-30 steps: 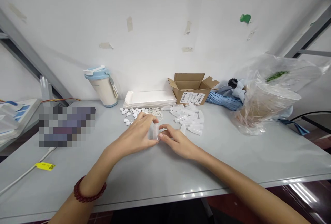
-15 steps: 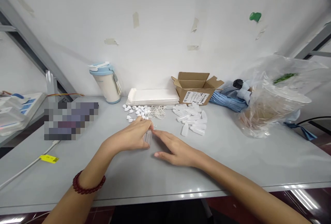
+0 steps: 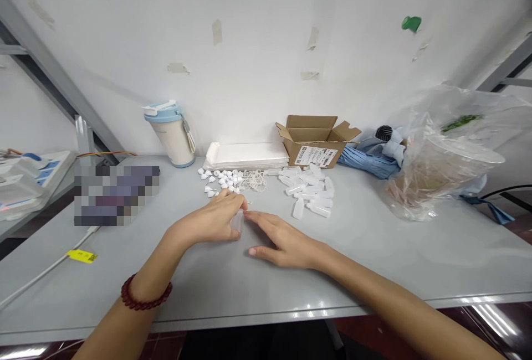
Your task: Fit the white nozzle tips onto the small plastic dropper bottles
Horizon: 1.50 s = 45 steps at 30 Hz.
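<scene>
Between the thumb and fingers of my left hand (image 3: 218,217) is a small translucent plastic bottle (image 3: 237,221), lying at the middle of the table. My right hand (image 3: 280,241) rests just to the right of it, thumb and fingers apart; its index fingertip is at the bottle's upper end, and I cannot tell whether it touches. White caps (image 3: 224,178) lie scattered beyond my left hand. A tangle of thin white strings (image 3: 253,181) sits beside them. Several more translucent bottles (image 3: 310,191) lie loosely piled farther right.
Along the wall stand a cream tumbler (image 3: 172,138) with a blue lid, a white paper stack (image 3: 249,156) and an open cardboard box (image 3: 316,147). Blue cloth (image 3: 368,159) and a plastic-wrapped spool (image 3: 440,171) are on the right. A white cable (image 3: 41,274) crosses the left side.
The bottle has turned slightly in my left hand's fingers. Both hands stay in nearly the same place, and the whole view has shifted a little.
</scene>
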### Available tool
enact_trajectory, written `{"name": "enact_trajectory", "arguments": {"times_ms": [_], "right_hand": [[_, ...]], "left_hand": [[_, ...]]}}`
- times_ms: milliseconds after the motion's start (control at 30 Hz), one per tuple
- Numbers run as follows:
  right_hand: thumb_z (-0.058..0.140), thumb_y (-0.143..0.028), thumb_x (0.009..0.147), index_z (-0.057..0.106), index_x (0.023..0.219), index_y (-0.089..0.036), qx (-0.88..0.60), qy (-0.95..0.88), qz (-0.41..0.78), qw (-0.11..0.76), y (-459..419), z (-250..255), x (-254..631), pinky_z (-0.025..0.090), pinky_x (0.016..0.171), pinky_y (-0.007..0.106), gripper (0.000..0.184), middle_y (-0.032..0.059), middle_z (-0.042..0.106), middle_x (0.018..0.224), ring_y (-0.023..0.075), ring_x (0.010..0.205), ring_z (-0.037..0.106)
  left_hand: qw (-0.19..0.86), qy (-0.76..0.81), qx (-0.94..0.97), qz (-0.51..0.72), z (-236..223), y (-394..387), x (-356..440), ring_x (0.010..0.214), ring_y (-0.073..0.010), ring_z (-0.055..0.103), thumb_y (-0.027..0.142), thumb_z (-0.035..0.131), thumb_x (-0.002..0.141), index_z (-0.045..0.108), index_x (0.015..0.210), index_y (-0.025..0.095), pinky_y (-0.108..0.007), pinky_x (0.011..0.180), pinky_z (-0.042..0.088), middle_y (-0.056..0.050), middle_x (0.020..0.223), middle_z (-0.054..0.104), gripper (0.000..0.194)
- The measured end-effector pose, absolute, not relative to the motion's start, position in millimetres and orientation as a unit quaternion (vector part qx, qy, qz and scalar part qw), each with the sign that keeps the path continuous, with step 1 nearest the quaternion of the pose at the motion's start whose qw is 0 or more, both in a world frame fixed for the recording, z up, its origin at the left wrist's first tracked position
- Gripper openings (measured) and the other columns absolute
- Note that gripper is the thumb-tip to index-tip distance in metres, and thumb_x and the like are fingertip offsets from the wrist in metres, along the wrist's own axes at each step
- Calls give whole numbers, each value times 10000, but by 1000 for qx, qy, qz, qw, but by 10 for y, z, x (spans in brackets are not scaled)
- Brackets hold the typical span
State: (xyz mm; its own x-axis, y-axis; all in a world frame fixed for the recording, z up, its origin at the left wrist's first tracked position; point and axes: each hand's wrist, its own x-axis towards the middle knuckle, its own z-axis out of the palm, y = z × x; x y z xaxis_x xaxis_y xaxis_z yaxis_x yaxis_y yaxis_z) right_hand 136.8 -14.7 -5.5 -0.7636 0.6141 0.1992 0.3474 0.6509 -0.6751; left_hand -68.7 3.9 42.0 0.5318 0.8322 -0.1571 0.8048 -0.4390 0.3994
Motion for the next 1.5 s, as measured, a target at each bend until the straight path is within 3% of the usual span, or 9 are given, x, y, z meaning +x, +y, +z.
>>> {"name": "enact_trajectory", "arguments": {"times_ms": [433, 567, 667, 800, 933, 1133, 1300, 1500], "right_hand": [[563, -468, 831, 325, 1386, -134, -271, -883, 314, 221, -161, -60, 1363, 346, 1028, 485, 690, 202, 400, 1410, 301, 1281, 408], [514, -436, 868, 409, 1312, -166, -286, -884, 263, 259, -124, -30, 1403, 395, 957, 472, 530, 177, 504, 1312, 291, 1191, 483], [464, -415, 898, 505, 1197, -184, -328, -888, 155, 282, -42, 38, 1490, 402, 894, 466, 380, 158, 597, 1161, 287, 1065, 538], [387, -379, 934, 607, 963, -138, -425, -884, 32, 192, 92, 150, 1648, 400, 741, 384, 328, 140, 658, 840, 254, 793, 595], [305, -282, 949, 618, 771, -139, -512, -856, -29, 70, 151, 215, 1741, 278, 537, 293, 387, 123, 634, 689, 216, 629, 579], [363, -260, 914, 646, 764, -154, -552, -834, -27, 15, 145, 210, 1745, 219, 501, 279, 336, 126, 646, 675, 221, 599, 592], [390, -284, 913, 670, 777, -156, -554, -833, -6, 2, 140, 211, 1742, 232, 501, 274, 336, 131, 662, 719, 233, 649, 618], [386, -297, 919, 676, 845, -185, -551, -834, 18, -1, 111, 227, 1726, 224, 503, 256, 320, 86, 665, 732, 202, 670, 611]], "left_hand": [[231, 466, 854, 20, 411, 42, -650, 1063, -278, 426, 364, 653, 642, 533, 978, 210, -358, 861, 406, -62, 1035, 536, 388], [245, 443, 859, 70, 406, 73, -625, 1075, -272, 435, 509, 627, 693, 538, 1031, 223, -361, 865, 415, -59, 1066, 548, 451], [226, 445, 854, 147, 354, 144, -616, 1088, -258, 437, 498, 509, 802, 550, 1034, 222, -377, 895, 408, -63, 1077, 558, 363], [182, 479, 826, 233, 246, 265, -630, 1109, -237, 424, 302, 290, 906, 584, 985, 204, -412, 967, 366, -60, 1057, 588, 320], [159, 483, 828, 237, 160, 358, -641, 1168, -244, 378, 225, 307, 875, 606, 1038, 199, -427, 1020, 326, -53, 1166, 562, 341], [129, 479, 852, 171, 102, 478, -569, 1233, -275, 313, 187, 321, 844, 636, 1074, 204, -489, 1039, 276, -40, 1330, 486, 390], [105, 475, 862, 142, 71, 527, -549, 1223, -307, 320, 215, 291, 874, 630, 1076, 181, -545, 1011, 274, -68, 1308, 515, 396], [94, 484, 852, 179, 31, 510, -573, 1184, -288, 368, 202, 312, 859, 617, 1107, 169, -496, 1016, 299, -69, 1269, 545, 394]]}}
